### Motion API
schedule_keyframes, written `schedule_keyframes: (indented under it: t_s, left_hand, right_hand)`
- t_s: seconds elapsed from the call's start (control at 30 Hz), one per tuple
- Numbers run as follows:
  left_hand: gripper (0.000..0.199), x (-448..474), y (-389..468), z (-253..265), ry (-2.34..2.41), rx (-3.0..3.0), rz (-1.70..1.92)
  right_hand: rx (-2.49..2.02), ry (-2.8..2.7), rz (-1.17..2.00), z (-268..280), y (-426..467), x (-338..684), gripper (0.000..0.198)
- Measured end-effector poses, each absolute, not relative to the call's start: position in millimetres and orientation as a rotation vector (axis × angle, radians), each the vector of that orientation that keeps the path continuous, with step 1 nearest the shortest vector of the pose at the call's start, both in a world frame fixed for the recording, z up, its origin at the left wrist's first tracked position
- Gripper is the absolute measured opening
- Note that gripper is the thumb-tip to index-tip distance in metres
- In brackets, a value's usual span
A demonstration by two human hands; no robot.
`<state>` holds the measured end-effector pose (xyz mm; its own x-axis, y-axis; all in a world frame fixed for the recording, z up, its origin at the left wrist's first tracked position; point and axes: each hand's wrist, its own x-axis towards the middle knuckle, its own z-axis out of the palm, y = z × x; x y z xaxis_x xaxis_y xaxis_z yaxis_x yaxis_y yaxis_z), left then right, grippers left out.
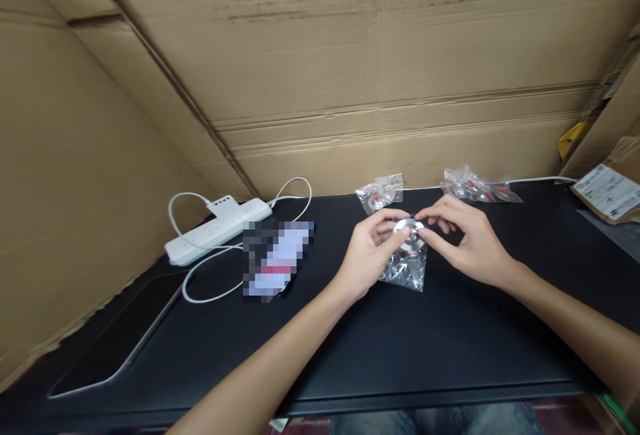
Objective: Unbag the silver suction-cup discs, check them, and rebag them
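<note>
Black tabletop (390,341) spreads between silver disc (413,241) and front edge (425,393).

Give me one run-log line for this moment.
left hand: gripping silver disc; right hand: at disc's right edge; clear plastic bag: at disc, unclear if around it; power strip: on black table, left

Metal disc (414,243) pinched by left hand (367,253), touched by right hand (470,238). Clear bag (406,273) seen at disc; in or out can't be told. 2 groups of bagged parts (380,193) laid behind, white power strip (200,240) at left.
</note>
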<state>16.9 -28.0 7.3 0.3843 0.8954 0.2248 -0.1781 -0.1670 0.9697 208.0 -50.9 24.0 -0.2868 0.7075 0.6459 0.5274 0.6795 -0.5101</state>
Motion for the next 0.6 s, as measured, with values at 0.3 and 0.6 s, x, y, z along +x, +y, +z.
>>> schedule_keyframes:
  t_s: [0.3, 0.6]
  left_hand:
    - [0.030, 15.5, -27.5, 11.0, 0.694, 1.443, 1.132]
    - [0.045, 13.9, -27.6, 12.3, 0.517, 1.506, 1.071]
  right_hand:
    - [-0.930, -2.096, 0.219, 23.8, -54.0, 203.7, 0.004]
    - [-0.918, -1.930, 0.229, 24.9, -53.0, 205.1, 0.004]
